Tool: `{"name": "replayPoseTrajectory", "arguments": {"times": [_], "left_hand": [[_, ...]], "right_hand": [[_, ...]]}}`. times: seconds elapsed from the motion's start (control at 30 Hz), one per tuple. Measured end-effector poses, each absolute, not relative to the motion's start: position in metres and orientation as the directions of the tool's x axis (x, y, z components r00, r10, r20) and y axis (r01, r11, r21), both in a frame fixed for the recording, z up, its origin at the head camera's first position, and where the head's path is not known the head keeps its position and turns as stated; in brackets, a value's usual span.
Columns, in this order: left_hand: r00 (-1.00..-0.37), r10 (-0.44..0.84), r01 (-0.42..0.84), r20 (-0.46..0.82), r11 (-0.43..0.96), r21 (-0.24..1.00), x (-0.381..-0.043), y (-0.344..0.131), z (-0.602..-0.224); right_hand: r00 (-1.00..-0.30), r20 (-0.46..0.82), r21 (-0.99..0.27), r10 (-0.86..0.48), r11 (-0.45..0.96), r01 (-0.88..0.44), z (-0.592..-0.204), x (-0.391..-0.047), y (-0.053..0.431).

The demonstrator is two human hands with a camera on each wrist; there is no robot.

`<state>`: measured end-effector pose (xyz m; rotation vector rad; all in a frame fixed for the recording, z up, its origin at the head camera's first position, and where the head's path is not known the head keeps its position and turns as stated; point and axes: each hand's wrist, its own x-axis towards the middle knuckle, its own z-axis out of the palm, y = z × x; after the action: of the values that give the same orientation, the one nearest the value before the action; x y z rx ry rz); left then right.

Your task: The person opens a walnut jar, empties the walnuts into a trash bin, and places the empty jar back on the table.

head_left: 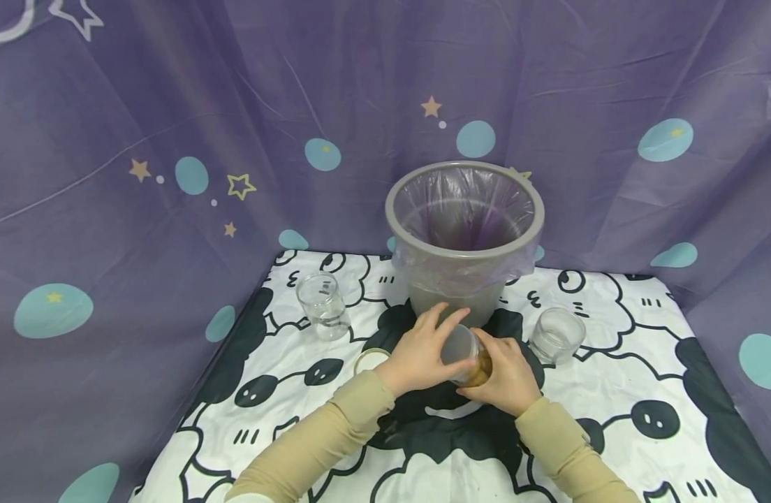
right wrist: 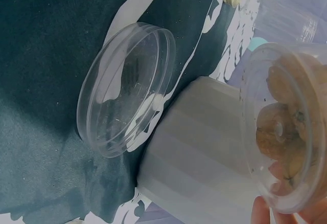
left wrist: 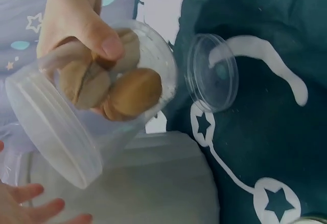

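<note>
My right hand (head_left: 503,374) grips a clear plastic jar (left wrist: 115,137) round its lower part, thumb along the side. Several brown, round, walnut-like pieces (left wrist: 135,92) lie in the jar near its base. The jar is tilted on its side, its frosted, whitish lid end (left wrist: 56,127) facing my left hand (head_left: 423,353). That hand spreads its fingers around the frosted end, with the thumb close to its near edge. In the left wrist view, the left fingertips (left wrist: 48,206) stand apart from the rim. Below the jar, a clear round lid (right wrist: 125,91) rests on the cloth.
A grey bin (head_left: 454,290) with a purple-tinted liner stands just beyond my hands. On the left are an uncapped clear jar (head_left: 324,307) and a gold-rimmed lid (head_left: 371,360). A squat clear jar (head_left: 556,337) stands to the right. A purple curtain (head_left: 360,84) backs the table.
</note>
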<state>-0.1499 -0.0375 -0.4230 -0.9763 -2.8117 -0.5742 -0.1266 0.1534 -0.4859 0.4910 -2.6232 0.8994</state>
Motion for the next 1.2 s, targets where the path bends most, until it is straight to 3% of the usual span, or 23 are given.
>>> {"name": "replayPoseTrajectory", "arguments": {"times": [0.13,0.37,0.53,0.7,1.2], "left_hand": [[-0.720,0.653,0.691,0.236,0.640,0.336,-0.151,-0.043,-0.424],[-0.511,0.813,0.855,0.279,0.448,0.262,-0.159,-0.051,-0.429],[-0.443,0.872,0.889,0.211,0.397,0.228,-0.162,-0.054,-0.431],[-0.426,0.886,0.893,0.183,0.378,0.244,-0.162,-0.054,-0.431],[-0.521,0.815,0.851,0.252,0.477,0.219,-0.157,-0.045,-0.433]], "right_hand": [[-0.891,0.397,-0.524,-0.221,0.742,-0.418,-0.486,-0.126,0.154],[-0.875,0.420,-0.506,-0.242,0.737,-0.447,-0.488,-0.124,0.157],[-0.859,0.440,-0.492,-0.262,0.730,-0.475,-0.489,-0.125,0.159],[-0.857,0.445,-0.488,-0.260,0.732,-0.476,-0.489,-0.125,0.160],[-0.854,0.449,-0.478,-0.264,0.736,-0.479,-0.490,-0.123,0.163]]}}
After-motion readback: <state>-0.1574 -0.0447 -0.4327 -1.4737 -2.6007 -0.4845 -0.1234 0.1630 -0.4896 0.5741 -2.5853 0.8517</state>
